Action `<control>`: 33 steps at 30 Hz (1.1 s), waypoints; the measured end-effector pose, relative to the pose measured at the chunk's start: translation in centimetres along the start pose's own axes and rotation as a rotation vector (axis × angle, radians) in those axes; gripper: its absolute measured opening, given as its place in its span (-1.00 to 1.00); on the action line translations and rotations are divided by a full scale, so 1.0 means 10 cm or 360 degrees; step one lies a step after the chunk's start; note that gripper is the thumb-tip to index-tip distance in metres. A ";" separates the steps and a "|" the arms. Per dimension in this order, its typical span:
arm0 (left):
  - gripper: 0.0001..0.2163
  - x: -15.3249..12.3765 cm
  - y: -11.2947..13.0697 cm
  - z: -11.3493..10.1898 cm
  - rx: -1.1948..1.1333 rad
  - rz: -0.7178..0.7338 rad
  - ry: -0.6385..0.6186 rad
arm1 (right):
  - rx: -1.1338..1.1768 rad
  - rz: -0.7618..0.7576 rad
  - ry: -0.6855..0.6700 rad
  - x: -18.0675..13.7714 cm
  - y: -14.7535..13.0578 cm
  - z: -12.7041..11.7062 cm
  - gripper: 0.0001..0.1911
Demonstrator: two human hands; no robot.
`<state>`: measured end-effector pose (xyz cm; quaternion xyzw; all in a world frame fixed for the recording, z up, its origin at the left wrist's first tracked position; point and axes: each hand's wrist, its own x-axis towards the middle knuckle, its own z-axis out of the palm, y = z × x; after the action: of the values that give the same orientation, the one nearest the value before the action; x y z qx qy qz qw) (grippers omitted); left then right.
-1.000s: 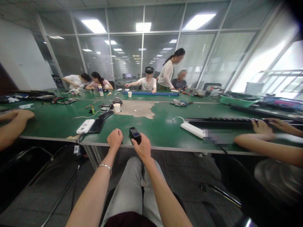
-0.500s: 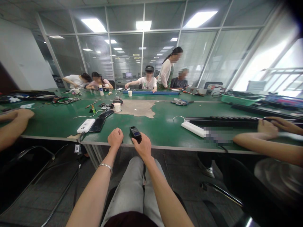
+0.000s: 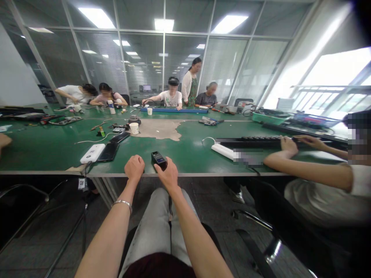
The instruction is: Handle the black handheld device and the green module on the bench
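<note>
While both forearms reach out over the lap, the left hand [image 3: 134, 167] rests as a closed fist, holding nothing visible, on the near edge of the green table [image 3: 43, 148]; the right hand [image 3: 167, 174] grips the near end of a small black device [image 3: 158, 158], steadying it flat on that edge, screen upward; farther left lie a white power bank [image 3: 92, 153] and dark phone [image 3: 108, 151]; beyond, a paper cup [image 3: 133, 128]; no writing is legible.
</note>
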<state>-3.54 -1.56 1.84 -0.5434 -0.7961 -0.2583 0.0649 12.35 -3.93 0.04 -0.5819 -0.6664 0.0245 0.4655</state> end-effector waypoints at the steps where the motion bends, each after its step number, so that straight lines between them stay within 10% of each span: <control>1: -0.65 0.00 0.00 0.00 -0.0002 -0.0002 -0.0005 | -0.0011 0.0007 -0.0010 0.00 -0.01 -0.01 -0.36; 23: -0.63 0.00 0.02 -0.01 0.0085 0.0011 0.0038 | 0.0212 0.0027 0.0087 0.35 -0.25 -0.27 -0.55; 33: -0.65 0.00 0.02 0.00 0.0091 0.0040 0.0054 | 0.0043 0.0285 0.0080 0.43 0.34 -0.40 -0.52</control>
<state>-3.38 -1.54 1.93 -0.5467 -0.7952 -0.2437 0.0971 17.93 -1.48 2.88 -0.6333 -0.5993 0.0604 0.4859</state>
